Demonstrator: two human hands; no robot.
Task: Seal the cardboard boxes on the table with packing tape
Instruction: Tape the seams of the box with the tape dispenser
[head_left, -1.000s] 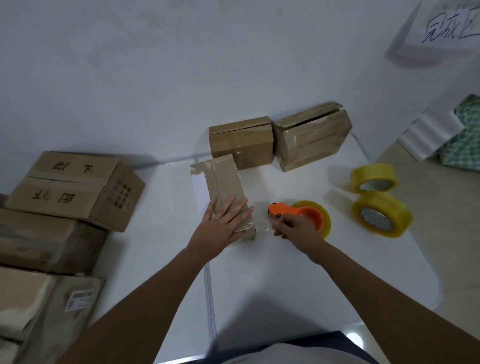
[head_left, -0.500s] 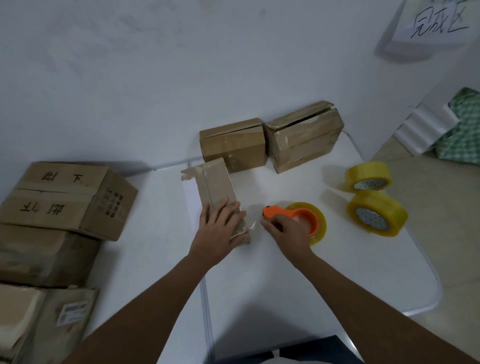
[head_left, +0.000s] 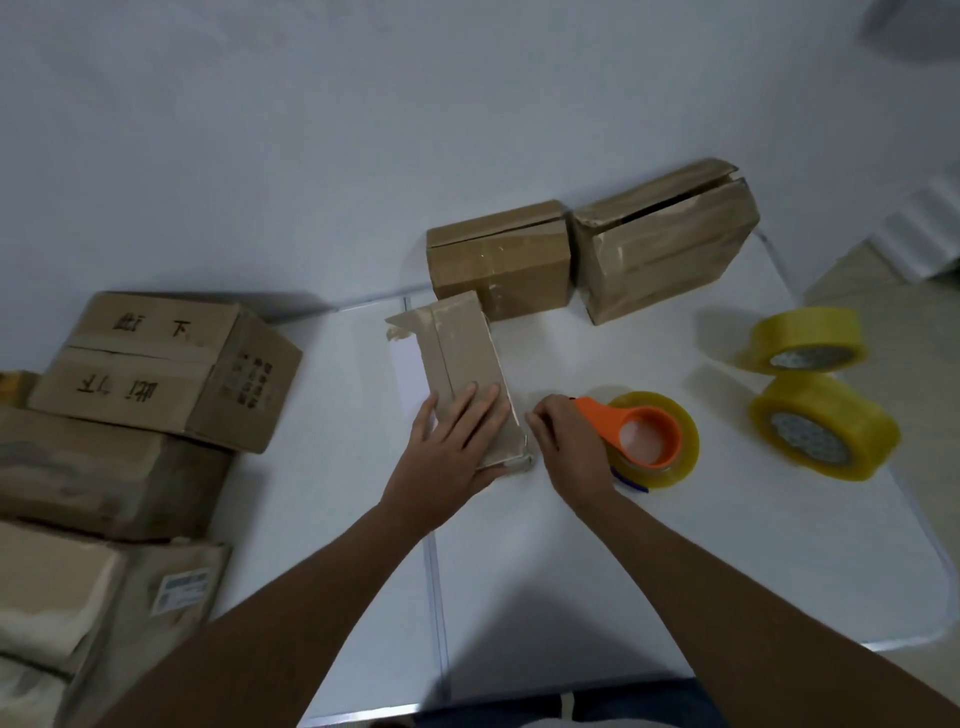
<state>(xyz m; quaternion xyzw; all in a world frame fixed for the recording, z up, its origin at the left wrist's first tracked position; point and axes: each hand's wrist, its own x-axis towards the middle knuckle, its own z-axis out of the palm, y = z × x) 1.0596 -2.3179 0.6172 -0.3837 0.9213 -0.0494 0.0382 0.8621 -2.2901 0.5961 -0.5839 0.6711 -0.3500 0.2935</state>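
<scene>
The left hand (head_left: 457, 447) is lying flat on the near end of the small cardboard box (head_left: 465, 374), its fingers straight and a little spread, pressing the box down on the desk (head_left: 571, 571). Compared with one second ago, this hand is staying in the same place on the box, while the right hand (head_left: 563, 441) is coming in closer: before, it was a short way off from the box corner, and now its fingertips are almost touching the near right corner. The right hand is curled around the orange handle of the tape dispenser (head_left: 647, 439), which is resting on the desk just to the right of this hand. A short shiny piece of tape seems to be running between the fingertips and the corner, but it is too small to be sure. In my judgement, the person is fixing or cutting the tape end at this corner, so this box is nearly sealed.

The box is lying long and narrow, going away from the left hand. A strip of tape is running along its top seam, and at the far end a flap with loose tape is sticking out to the left. Beyond the right hand, two more boxes (head_left: 592, 254) are standing side by side; the right one is gaping at the top. Further right of the right hand, two yellow tape rolls (head_left: 815, 395) are waiting.
</scene>
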